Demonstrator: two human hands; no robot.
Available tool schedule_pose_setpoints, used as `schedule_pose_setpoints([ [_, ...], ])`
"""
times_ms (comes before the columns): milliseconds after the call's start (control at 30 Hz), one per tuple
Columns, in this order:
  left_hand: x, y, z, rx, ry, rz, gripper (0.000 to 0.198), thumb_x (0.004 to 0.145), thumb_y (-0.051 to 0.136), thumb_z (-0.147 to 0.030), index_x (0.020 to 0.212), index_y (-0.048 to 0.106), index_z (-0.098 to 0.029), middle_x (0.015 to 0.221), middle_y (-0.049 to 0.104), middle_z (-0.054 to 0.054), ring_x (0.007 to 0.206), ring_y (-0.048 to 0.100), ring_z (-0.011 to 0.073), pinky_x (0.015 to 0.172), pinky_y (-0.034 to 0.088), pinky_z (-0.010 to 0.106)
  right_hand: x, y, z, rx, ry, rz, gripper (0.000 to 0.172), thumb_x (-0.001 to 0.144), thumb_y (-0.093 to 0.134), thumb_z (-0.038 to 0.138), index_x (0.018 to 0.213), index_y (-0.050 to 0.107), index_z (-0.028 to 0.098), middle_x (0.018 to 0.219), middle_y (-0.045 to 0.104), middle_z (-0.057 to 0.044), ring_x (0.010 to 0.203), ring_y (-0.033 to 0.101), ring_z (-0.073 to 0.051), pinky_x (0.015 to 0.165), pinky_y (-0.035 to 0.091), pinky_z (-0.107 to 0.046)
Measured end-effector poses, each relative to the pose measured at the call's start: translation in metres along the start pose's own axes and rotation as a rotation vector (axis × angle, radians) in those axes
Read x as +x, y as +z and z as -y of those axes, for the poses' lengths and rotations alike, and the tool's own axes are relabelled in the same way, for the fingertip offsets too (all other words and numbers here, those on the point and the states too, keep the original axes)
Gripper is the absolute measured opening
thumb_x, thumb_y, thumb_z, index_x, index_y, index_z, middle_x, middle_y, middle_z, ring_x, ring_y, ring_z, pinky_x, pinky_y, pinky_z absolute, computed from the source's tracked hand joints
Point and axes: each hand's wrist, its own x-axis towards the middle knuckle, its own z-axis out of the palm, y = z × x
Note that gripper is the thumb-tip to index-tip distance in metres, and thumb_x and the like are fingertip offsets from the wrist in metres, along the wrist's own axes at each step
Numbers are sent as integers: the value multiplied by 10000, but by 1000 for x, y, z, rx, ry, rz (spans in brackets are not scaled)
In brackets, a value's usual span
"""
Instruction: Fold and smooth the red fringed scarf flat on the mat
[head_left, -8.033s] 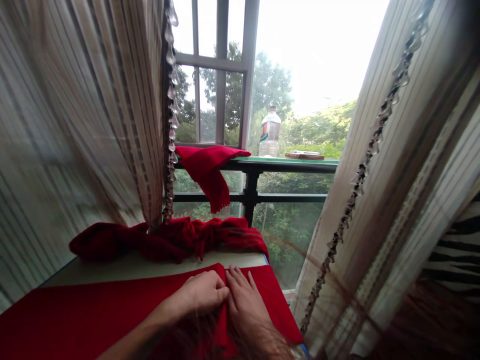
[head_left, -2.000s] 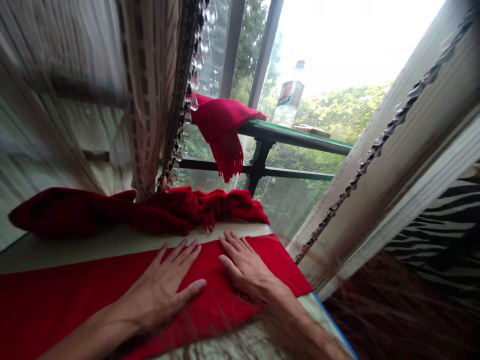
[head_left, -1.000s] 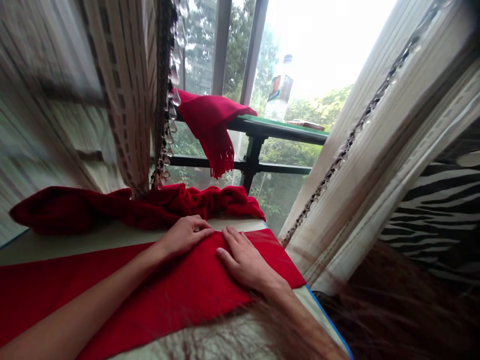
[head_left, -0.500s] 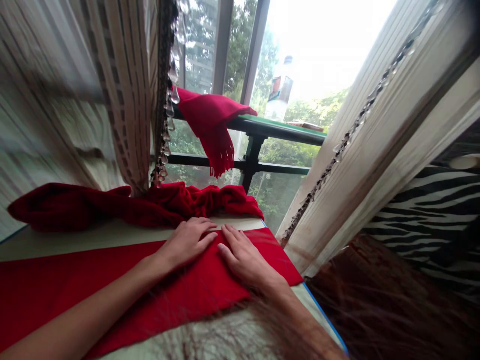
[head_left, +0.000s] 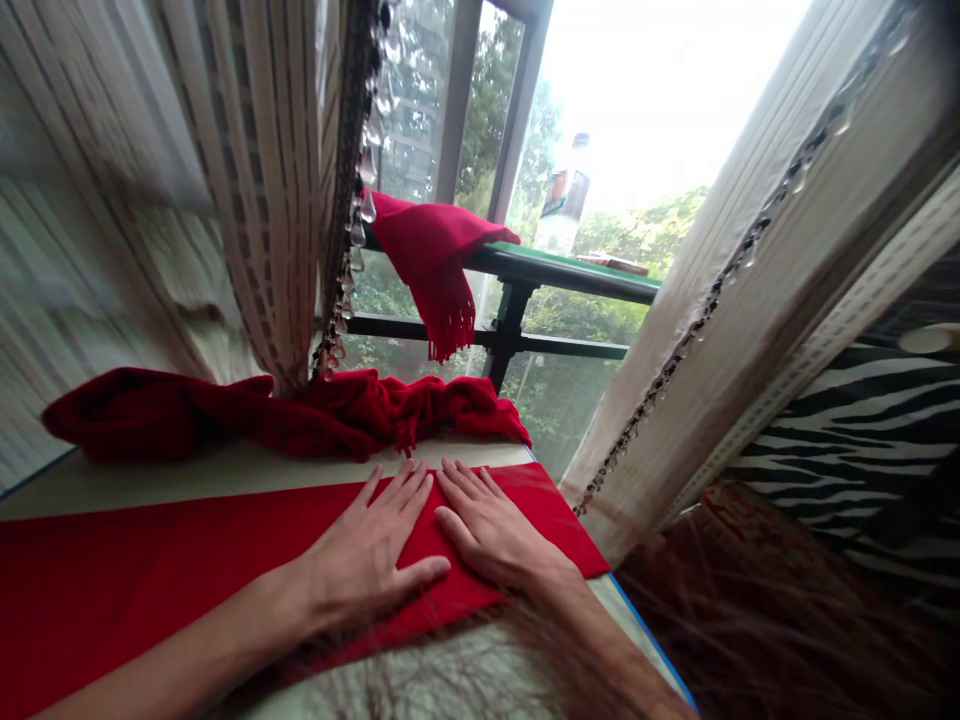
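A long red scarf lies flat and smooth across the pale table, running from the left edge of view to the table's right side. My left hand rests flat on it, fingers spread and thumb pointing right. Beside it, my right hand also lies flat on the cloth, fingertips near the far edge and thumb apart. The two hands are close together without touching. Behind them a bunched dark red cloth with some fringe is heaped along the table's far edge.
A fringed red scarf hangs over the window rail, where a clear bottle stands. Striped curtains with bead trim hang on both sides. The table has a blue edge. Zebra-patterned fabric is at right.
My left hand has spread its fingers and moved nearer to me, its thumb now lower on the scarf. My right hand stays nearly in place. The view has shifted slightly.
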Motion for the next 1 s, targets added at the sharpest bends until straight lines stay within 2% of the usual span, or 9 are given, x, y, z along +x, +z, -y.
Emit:
schedule_pose_setpoints([
  [167,-12,4,-13,-75,41,74,1053,906,450,-817,1615,287,-56,1670,122,215,1560,98,376,1264,114,589,1,-1,2,-63,15,10,638,1058,332,471,1582,308,107,1690,259,-151,1582,170,-258,1299,149,-526],
  [267,-13,8,-11,-122,45,48,1096,870,499,-832,1622,269,-69,1669,111,221,1557,97,384,1259,115,598,-1,-3,16,-109,38,1,655,1050,342,477,1568,334,76,1681,257,-186,1581,165,-296,1291,131,-575],
  [400,-13,6,-12,-142,72,-7,989,888,629,-641,1649,210,-168,1690,97,162,1568,114,335,1262,140,563,-10,9,36,-91,42,-1,675,1050,300,506,1601,256,119,1706,166,-130,1588,121,-259,1293,154,-544],
  [467,-15,2,-15,-139,68,7,995,876,653,-586,1648,201,-150,1687,107,166,1570,113,325,1265,119,556,-16,17,37,-66,67,19,672,1042,315,486,1615,205,152,1709,146,-83,1587,125,-229,1297,155,-517],
  [567,-20,-5,-18,-161,37,85,1138,836,642,-722,1637,172,-64,1672,59,208,1570,43,339,1266,62,557,-26,19,31,-89,171,43,666,1034,314,466,1610,220,145,1706,159,-75,1586,114,-224,1302,124,-500],
  [667,-25,-11,-12,-227,44,102,1159,845,555,-827,1642,172,-78,1675,33,196,1567,10,342,1269,59,556,-28,6,30,-101,218,98,676,1030,308,494,1592,277,121,1696,191,-114,1580,143,-252,1297,129,-525],
  [767,-28,-14,1,-245,12,46,1049,912,442,-825,1641,221,-104,1681,77,187,1568,34,350,1265,63,581,-17,-8,43,-121,218,72,705,1028,305,518,1570,321,68,1683,213,-186,1575,157,-298,1283,156,-567],
  [833,-32,-16,11,-217,-24,-6,984,944,411,-800,1636,255,-117,1680,118,188,1569,60,350,1261,59,593,-1,-8,53,-133,169,19,704,1034,291,512,1580,296,66,1692,190,-185,1581,130,-287,1287,158,-545],
  [1000,-57,-22,31,-178,-106,-7,913,962,490,-717,1629,281,-130,1668,186,182,1566,134,335,1260,69,591,37,16,59,-121,46,41,625,1023,371,465,1569,373,161,1674,290,-133,1566,219,-268,1284,199,-528],
])
